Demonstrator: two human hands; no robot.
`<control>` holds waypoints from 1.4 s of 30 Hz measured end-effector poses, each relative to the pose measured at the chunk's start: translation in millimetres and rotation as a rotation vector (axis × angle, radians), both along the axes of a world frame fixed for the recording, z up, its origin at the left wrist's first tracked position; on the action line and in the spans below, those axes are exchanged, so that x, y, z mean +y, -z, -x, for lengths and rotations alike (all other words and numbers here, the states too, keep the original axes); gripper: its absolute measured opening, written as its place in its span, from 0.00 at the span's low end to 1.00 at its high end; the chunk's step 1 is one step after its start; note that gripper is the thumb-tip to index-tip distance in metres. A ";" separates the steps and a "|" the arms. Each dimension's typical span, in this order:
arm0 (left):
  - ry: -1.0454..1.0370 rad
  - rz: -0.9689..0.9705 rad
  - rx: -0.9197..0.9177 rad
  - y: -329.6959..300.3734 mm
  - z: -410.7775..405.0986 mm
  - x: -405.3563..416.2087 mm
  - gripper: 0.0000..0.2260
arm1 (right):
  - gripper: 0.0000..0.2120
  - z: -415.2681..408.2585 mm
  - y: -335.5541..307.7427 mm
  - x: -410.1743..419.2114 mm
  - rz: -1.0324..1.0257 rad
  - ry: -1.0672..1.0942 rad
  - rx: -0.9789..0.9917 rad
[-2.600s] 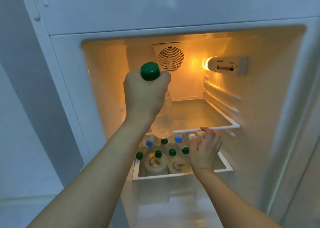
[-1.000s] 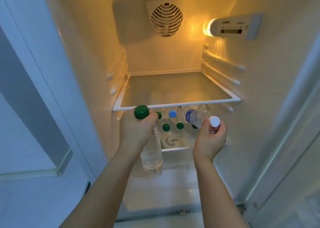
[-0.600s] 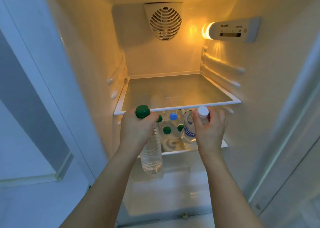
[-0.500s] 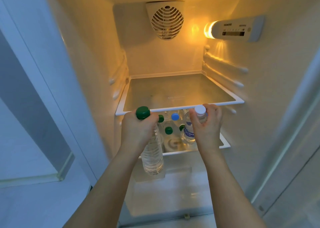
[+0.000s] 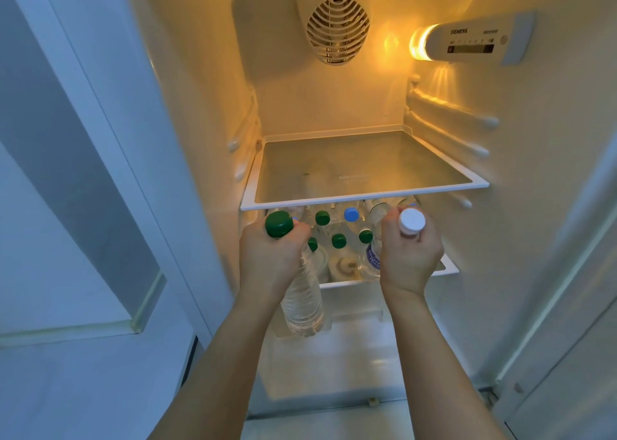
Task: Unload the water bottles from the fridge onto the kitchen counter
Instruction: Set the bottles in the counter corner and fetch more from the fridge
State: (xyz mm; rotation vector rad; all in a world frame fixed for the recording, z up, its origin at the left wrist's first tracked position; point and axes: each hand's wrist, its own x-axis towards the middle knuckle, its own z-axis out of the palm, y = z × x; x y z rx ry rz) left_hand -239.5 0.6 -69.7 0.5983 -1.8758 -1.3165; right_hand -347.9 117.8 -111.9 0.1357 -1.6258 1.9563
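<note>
Two bottles held in front of the open fridge (image 5: pixel 541 159). Left hand (image 5: pixel 267 261) clamped round the neck of a clear bottle with a green cap (image 5: pixel 302 301), hanging upright below the fist. Right hand (image 5: pixel 409 259) clamped round the neck of a bottle with a white cap (image 5: pixel 373 256), blue label showing beside the palm. Behind the hands, in the drawer (image 5: pixel 447 267) under the glass shelf (image 5: pixel 364 164): four green caps (image 5: pixel 339 240) and one blue cap (image 5: pixel 351 214) counted, more bottles partly hidden. One vent (image 5: pixel 337 27) on the back wall, one lit lamp unit (image 5: pixel 467 42) at right.
</note>
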 end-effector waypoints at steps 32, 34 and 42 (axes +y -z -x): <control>-0.446 -0.174 -0.095 48.7 -401.0 -14.8 0.16 | 0.11 -365.6 -20.2 -46.2 -0.486 -0.801 -0.126; -0.539 -0.184 -0.082 49.2 -431.4 -15.0 0.16 | 0.10 -388.2 -20.1 -62.0 -0.493 -0.895 -0.104; -0.902 -0.201 -0.088 49.4 -529.3 6.4 0.16 | 0.13 -471.6 -6.8 -113.4 -0.561 -1.337 -0.081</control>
